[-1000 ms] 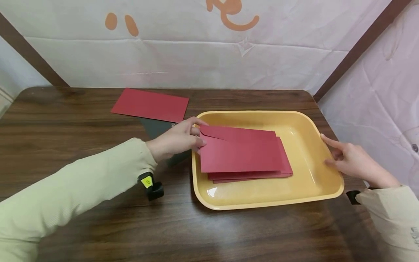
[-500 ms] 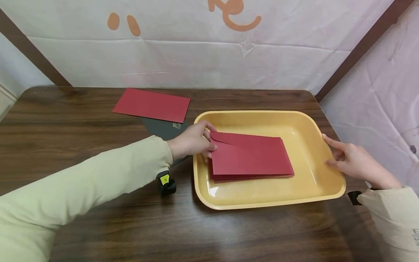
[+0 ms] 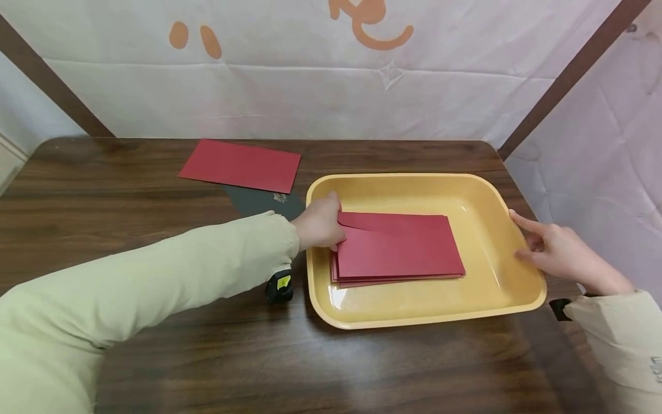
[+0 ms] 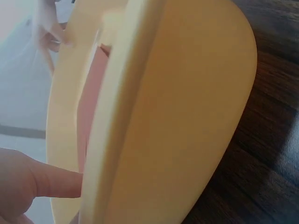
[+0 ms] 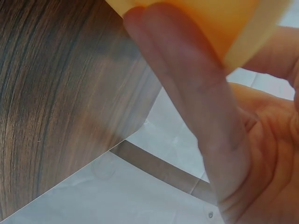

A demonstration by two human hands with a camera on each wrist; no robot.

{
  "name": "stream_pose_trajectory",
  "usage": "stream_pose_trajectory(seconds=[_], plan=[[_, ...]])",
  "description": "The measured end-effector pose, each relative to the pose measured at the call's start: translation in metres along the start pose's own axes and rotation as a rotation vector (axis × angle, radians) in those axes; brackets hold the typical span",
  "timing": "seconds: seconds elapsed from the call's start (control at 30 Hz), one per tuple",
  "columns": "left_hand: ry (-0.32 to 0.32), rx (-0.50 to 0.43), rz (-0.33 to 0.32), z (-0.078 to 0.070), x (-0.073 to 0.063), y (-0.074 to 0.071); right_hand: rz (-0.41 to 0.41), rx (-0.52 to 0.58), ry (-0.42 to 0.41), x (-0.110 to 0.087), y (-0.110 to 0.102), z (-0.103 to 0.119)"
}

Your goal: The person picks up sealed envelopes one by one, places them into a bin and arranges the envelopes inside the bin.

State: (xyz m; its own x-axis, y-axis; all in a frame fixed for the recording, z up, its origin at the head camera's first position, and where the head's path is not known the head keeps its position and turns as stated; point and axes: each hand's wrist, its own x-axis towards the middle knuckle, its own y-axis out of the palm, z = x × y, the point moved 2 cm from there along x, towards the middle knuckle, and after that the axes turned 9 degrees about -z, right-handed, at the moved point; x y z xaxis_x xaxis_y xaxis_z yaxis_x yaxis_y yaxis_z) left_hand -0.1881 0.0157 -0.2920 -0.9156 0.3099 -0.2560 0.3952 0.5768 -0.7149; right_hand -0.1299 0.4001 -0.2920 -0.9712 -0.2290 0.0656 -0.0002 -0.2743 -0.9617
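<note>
A yellow plastic tray [image 3: 414,300] stands at the right of the table. Stacked inside its left half are several red envelopes [image 3: 400,244], the top one with its flap at the left. My left hand [image 3: 318,225] reaches over the tray's left rim and grips the left end of the top envelope, thumb above. The fingers beneath are hidden in the head view. My right hand [image 3: 561,253] pinches the tray's right rim; in the right wrist view, straight fingers [image 5: 187,79] lie along the outside of the tray, with the thumb on the inner side.
Behind and left of the tray, another red envelope [image 3: 240,165] lies partly over a dark green one with a gold print [image 3: 261,200]. The wooden table [image 3: 207,356] ends at a pale cloth backdrop [image 3: 310,103].
My left hand has moved right and down with the top envelope, which now lies squarer on the stack. My right hand has stayed on the tray's rim.
</note>
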Motion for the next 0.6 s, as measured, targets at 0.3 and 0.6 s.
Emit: stream_pose_trajectory(seconds=[0.3, 0.6], plan=[[-0.045, 0.094, -0.016, -0.002, -0.003, 0.001, 0.006, 0.023, -0.006, 0.002, 0.001, 0.001], [0.004, 0.016, -0.043, 0.005, -0.01, -0.004, -0.013, -0.004, -0.005, 0.001, 0.003, 0.003]])
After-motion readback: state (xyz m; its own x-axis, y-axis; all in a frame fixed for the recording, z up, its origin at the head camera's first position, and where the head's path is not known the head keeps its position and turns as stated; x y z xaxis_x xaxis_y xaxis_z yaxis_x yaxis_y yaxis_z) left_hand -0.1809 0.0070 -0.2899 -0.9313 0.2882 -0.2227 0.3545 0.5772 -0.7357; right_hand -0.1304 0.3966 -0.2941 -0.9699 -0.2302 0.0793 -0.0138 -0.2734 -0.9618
